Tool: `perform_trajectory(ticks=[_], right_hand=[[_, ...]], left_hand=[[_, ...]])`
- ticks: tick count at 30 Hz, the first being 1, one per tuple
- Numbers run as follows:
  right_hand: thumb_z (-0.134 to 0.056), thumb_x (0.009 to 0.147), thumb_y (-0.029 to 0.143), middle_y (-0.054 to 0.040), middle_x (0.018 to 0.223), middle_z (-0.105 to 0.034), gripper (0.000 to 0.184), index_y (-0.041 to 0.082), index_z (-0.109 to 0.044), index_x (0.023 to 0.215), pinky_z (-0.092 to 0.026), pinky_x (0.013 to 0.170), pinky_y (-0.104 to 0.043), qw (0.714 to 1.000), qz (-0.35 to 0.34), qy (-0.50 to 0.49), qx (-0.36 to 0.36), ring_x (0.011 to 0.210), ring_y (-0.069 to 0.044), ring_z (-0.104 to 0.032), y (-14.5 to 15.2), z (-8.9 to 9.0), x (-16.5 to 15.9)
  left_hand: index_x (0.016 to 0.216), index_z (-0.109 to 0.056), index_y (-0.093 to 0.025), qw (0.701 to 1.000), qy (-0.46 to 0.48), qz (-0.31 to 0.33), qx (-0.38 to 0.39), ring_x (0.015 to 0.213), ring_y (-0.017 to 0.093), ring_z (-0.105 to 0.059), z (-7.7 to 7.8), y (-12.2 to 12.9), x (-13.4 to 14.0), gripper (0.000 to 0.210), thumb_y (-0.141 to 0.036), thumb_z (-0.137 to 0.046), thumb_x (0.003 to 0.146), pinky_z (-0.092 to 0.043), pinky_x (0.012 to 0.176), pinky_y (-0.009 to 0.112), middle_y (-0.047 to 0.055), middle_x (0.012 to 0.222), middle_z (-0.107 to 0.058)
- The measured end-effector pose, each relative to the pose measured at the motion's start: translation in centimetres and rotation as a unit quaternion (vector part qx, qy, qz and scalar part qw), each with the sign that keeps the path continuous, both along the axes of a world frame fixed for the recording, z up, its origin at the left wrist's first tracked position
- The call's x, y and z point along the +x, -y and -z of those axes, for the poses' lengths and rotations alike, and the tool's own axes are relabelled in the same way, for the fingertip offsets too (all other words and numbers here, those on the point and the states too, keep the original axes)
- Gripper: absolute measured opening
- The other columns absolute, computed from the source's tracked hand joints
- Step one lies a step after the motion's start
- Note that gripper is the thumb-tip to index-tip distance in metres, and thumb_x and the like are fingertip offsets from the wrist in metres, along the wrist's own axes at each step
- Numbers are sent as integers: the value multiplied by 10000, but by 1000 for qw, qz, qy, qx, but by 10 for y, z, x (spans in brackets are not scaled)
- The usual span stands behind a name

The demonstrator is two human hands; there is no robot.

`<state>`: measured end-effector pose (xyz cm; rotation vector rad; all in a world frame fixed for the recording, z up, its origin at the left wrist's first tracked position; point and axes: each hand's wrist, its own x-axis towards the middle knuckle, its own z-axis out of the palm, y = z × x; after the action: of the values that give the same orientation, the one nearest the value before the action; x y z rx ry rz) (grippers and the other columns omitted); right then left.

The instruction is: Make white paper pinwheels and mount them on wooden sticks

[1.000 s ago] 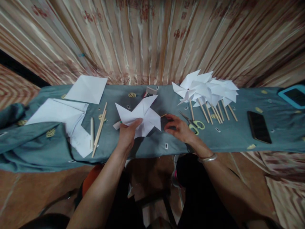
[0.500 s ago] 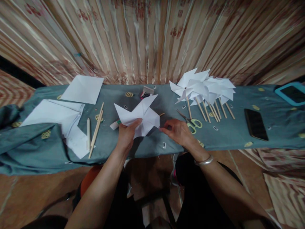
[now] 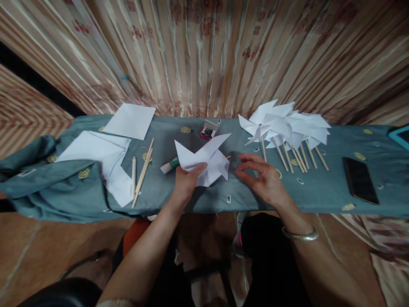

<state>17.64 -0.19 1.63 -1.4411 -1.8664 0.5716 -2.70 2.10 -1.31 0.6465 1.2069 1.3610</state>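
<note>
My left hand (image 3: 187, 181) pinches a white paper pinwheel (image 3: 217, 164) near its middle, thumb on top. The tip of a wooden stick (image 3: 228, 157) pokes out behind the pinwheel's right side. To the right of it, apart from the paper, my right hand (image 3: 265, 177) is open, with thumb and fingers spread and nothing visible between them. This hand covers most of the scissors; only a bit of the green handle (image 3: 279, 173) shows. Left of the pinwheel lies a tube with a green and white label (image 3: 169, 165). Behind it sits a small open red box (image 3: 208, 131) with dark bits inside.
Several finished pinwheels (image 3: 284, 123) on sticks lie overlapping at the back right. A phone (image 3: 360, 180) and a blue-framed device (image 3: 401, 136) are farther right. At left are paper sheets (image 3: 92, 147), wooden sticks (image 3: 143, 177) and a white pen-like stick (image 3: 133, 175). A curtain hangs behind.
My right hand has come off the pinwheel's right edge, moved rightward and spread its fingers. My left hand keeps its hold on the pinwheel. The whole view has shifted.
</note>
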Motion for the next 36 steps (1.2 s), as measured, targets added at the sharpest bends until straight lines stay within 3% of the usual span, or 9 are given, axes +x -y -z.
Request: perform_trajectory(ticks=[5,11,25,31,36], right_hand=[[-681,817,321,3,1452,-451,82,257,-729,800,-376,1102,-473,997,-31,-74,10,1323,-267,-448,6,-11,-25],[-699,802,303,52,1517,-371,57,267,-739,786,-165,1194,-515,998,-22,-49,44,1462,-281,-194,1,-3,-37],[-702,805,312,73,1517,-368,55,283,-747,791,-173,1190,-542,999,-17,-37,7,1461,-282,-200,1,-5,-33],[-693,812,302,36,1518,-375,71,256,-744,796,-154,1198,-516,998,-37,-47,-14,1465,-283,-188,1,-7,-30],[-695,810,313,41,1501,-404,75,262,-733,772,-178,1192,-521,998,-40,-49,-28,1449,-282,-244,0,-7,-30]], left_hand=[[758,-744,-126,999,-17,28,-6,726,231,-698,-3,8,11,309,-251,-831,489,-544,701,332,76,780,-761],[784,-750,-119,999,-26,43,2,755,244,-706,-4,12,12,341,-273,-836,492,-558,719,345,85,815,-768],[729,-753,-140,997,-23,73,20,725,249,-704,-3,15,12,262,-256,-828,506,-567,673,342,85,779,-764],[716,-749,-132,996,-28,81,33,686,238,-696,-3,14,11,252,-257,-822,510,-562,656,337,76,750,-760],[715,-747,-142,996,-34,83,18,734,256,-704,-4,14,11,263,-260,-834,496,-562,672,338,76,769,-762]])
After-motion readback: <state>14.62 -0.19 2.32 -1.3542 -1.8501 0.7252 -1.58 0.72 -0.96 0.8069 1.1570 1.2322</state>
